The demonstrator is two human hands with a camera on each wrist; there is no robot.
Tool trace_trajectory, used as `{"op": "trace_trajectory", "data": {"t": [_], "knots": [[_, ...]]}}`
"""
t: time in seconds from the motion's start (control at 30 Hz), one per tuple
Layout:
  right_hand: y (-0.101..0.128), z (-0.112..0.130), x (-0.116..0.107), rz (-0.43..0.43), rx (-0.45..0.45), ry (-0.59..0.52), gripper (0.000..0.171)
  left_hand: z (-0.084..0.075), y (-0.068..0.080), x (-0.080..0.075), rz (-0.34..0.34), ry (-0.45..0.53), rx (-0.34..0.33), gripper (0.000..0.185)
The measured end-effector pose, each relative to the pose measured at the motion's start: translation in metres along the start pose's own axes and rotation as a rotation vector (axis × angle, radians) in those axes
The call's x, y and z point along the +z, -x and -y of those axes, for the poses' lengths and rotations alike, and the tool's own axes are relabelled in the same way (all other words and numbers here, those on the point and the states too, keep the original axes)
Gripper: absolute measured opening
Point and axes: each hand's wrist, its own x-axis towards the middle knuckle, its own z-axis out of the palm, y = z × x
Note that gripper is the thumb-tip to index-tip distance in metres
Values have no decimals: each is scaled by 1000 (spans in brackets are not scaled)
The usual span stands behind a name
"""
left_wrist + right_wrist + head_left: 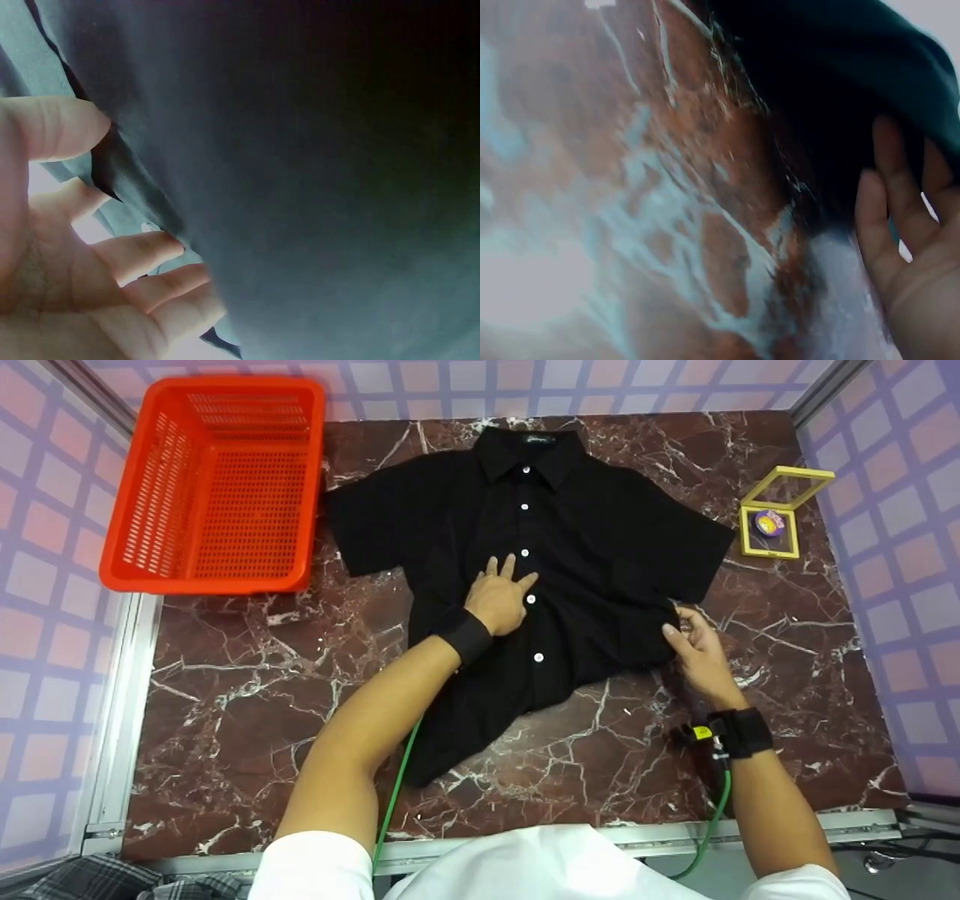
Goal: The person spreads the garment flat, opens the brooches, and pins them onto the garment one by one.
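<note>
Left hand [499, 598] lies flat, fingers spread, on black shirt [600, 540]; right hand [694, 645] pinches its hem — collar label unreadable.

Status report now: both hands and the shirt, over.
Left hand flat on black shirt, fingers straight. Right hand pinches shirt's side edge. Nothing in the way.

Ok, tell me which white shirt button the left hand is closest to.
The fourth button down the black shirt, right beside the left hand. The third sits beyond the fingertips; the fifth lies lower, nearer the hem.
</note>
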Motion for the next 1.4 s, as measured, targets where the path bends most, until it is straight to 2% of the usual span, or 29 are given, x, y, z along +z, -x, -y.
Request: {"op": "trace_trajectory", "data": {"t": [0.1, 0.3, 0.4, 0.47, 0.53, 0.67, 0.8, 1.0, 1.1, 1.27, 1.4], "knots": [[9, -3, -2, 71, 8, -155, 29, 0, 0, 0, 2, -8, 1, 63], [21, -10, 2, 258, -37, -556, 55, 1, 0, 1, -6, -22, 1, 62], [24, -12, 4, 285, -50, -656, 68, 2, -1, 1, -9, -17, 5, 62], [26, -12, 4, 282, -47, -639, 75, 1, -1, 2, -9, -19, 9, 62], [29, -10, 2, 273, -26, -574, 80, 1, -1, 2, -6, -20, 10, 62], [36, -6, -4, 267, 40, -423, 80, 1, -1, 1, 4, -29, 9, 63], [43, -3, -12, 303, 92, -333, 76, 1, -1, 0, 19, -33, 9, 64], [51, -5, -23, 410, 206, -306, 71, 1, -2, -1, 47, -33, 0, 66], [56, -6, -27, 447, 232, -303, 69, 1, -2, 0, 52, -27, -2, 66], [65, -6, -28, 451, 248, -242, 54, 1, -1, 1, 54, -23, -3, 66], [69, -6, -25, 448, 270, -205, 50, -1, -2, 0, 47, -21, 1, 66]]}}
